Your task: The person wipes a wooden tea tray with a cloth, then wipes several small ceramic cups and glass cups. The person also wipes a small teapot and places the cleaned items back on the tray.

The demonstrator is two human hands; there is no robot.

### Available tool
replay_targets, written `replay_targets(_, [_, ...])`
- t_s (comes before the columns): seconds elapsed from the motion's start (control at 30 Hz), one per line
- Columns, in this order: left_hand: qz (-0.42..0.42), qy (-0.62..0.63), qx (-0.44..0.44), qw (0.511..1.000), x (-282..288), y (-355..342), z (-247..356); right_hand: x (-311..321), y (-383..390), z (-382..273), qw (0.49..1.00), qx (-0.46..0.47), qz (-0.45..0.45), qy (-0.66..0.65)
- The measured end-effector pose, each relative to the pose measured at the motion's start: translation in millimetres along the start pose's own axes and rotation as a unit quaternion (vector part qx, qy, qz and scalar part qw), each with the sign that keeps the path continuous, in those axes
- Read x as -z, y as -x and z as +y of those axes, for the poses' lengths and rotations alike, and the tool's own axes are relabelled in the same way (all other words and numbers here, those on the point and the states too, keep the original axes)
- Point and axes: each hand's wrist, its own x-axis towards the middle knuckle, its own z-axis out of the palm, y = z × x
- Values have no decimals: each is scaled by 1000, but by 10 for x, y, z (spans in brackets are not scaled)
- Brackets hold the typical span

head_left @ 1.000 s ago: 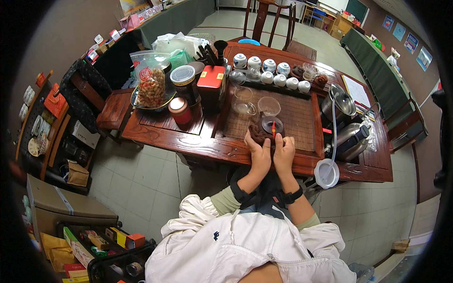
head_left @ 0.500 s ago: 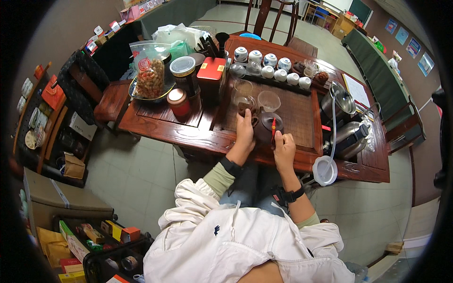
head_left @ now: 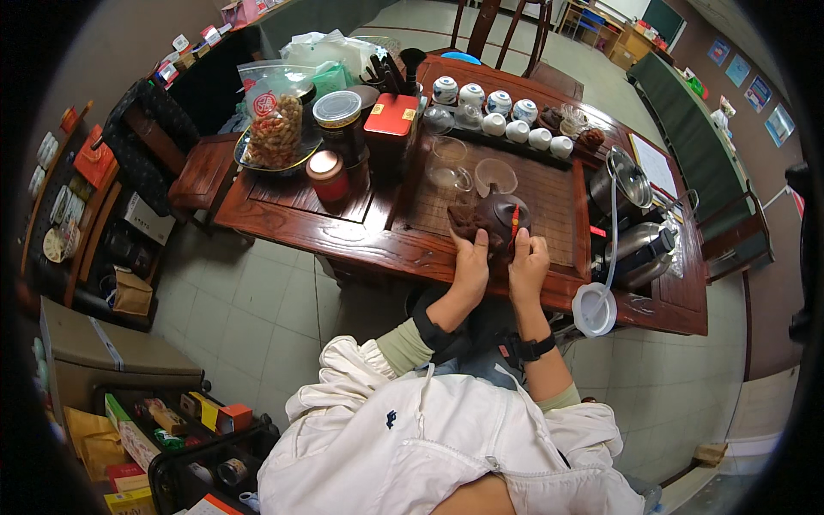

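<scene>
A dark brown teapot (head_left: 499, 215) with a red cord at its lid is over the near part of the slatted tea tray (head_left: 549, 227). My right hand (head_left: 527, 264) is closed round its handle side, the grip partly hidden by my fingers. My left hand (head_left: 469, 268) pinches a crumpled brown cloth (head_left: 464, 223) against the teapot's left side. Just beyond, a clear glass bowl (head_left: 496, 177) stands on the tray, with other clear glassware (head_left: 448, 153) to its left.
White and blue-patterned cups (head_left: 498, 103) line the tray's far edge. Right of it stand steel kettles (head_left: 639, 253) and a white tub with a hose (head_left: 593, 311). On the left are a red-lidded tin (head_left: 391, 114), jars (head_left: 326, 176) and a bag of nuts (head_left: 275, 133).
My left hand has moved right and nearer to me, bringing the brown cloth against the teapot. My right hand and the teapot have shifted slightly right in the picture.
</scene>
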Motion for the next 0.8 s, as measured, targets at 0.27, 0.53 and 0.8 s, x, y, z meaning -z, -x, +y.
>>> replay_targets(0.27, [6,53,11,999,16,-49,-99,62,-21,133,992,-106,-32,-58])
replay_targets(0.53, [32,149,94,984,65,-243,43,128,34,-55,968,-173,-67,-167])
replay_targets(0.8, [-3,139,161,977,177,-449,241,160,85,-94,976,-148,-88,-135])
